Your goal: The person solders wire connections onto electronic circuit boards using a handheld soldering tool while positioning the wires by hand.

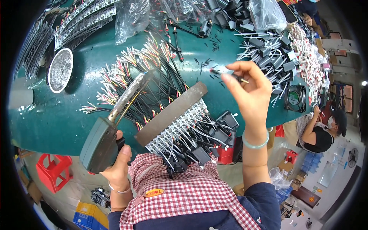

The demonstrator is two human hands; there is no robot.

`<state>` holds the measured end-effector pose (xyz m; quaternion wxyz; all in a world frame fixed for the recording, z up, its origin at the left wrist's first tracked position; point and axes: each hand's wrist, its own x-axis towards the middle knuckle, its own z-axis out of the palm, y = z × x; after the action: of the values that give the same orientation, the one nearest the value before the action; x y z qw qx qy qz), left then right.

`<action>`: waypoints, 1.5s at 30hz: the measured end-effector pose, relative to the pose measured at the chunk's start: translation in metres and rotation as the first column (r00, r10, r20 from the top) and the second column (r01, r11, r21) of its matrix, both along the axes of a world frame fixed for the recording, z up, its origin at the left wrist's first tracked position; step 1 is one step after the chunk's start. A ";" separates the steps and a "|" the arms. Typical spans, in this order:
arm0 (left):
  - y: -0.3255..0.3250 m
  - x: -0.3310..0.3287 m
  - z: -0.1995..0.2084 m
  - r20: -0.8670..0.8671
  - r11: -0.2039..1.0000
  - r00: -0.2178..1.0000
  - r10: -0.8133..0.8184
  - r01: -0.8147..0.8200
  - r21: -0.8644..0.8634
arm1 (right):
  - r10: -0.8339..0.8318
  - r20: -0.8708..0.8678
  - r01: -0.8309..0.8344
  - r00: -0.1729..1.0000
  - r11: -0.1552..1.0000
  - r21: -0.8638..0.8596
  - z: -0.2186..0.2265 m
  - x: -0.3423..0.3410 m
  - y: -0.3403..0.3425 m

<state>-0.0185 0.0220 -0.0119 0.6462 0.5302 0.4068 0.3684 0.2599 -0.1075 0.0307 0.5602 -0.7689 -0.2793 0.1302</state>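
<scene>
Here, left hand: the left hand point(117, 168) is clenching around the grey-green grip of a soldering gun point(100, 145), forefinger lying by the trigger; the long metal tip point(132, 90) is pointing away from the fingers so that its hot end is hanging over the wire ends rather than over skin.
Right hand: the right hand point(249, 92) is being held raised, thumb and forefinger pinching a thin red-ended wire point(219, 71); the remaining fingers are curling loosely beneath it, seemingly to keep the wire end free in the air.
Jig: a flat metal bar point(170, 113) is lying between the two hands, pressing down on a row of white leads point(174, 132); it looks as if it is keeping the ends level and within reach of the tip.
Black parts: small black housings point(220, 132) are hanging off the near table edge, just below the right wrist.
Loose wires: red, white and black leads point(130, 76) are fanning out beyond the gun's tip on the green table point(46, 115).
Packages: clear plastic bags point(130, 15) are lying crumpled well beyond the fingertips; another bag point(266, 13) is sitting past the right fingers.
Label: an orange oval badge point(154, 193) is sitting on the checked apron point(184, 191), below both wrists.
Dish: a round silvery dish point(60, 69) is resting far off to the left of the left fingers.
</scene>
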 end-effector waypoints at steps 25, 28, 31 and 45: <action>-0.040 0.050 0.023 0.283 0.877 0.852 -0.440 0.476 -0.069 | 0.342 0.148 -0.337 0.928 0.940 -0.053 0.000 -0.124 -0.052; -0.040 0.049 0.021 0.311 0.868 0.837 -0.450 0.492 -0.068 | 0.321 0.107 -0.323 0.941 0.946 -0.001 -0.007 -0.128 -0.052; -0.039 0.049 0.018 0.298 0.870 0.841 -0.452 0.489 -0.059 | 0.204 0.059 -0.206 0.977 0.978 0.038 -0.014 -0.138 -0.050; -0.039 0.058 0.004 0.259 0.892 0.891 -0.373 0.421 -0.163 | 0.102 0.286 -0.102 0.953 0.995 -0.012 -0.031 -0.139 -0.045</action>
<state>0.0392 -0.0168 -0.0082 0.8025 0.4853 0.2521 0.2385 0.1211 -0.1528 0.0000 0.5076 -0.7634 -0.3969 0.0460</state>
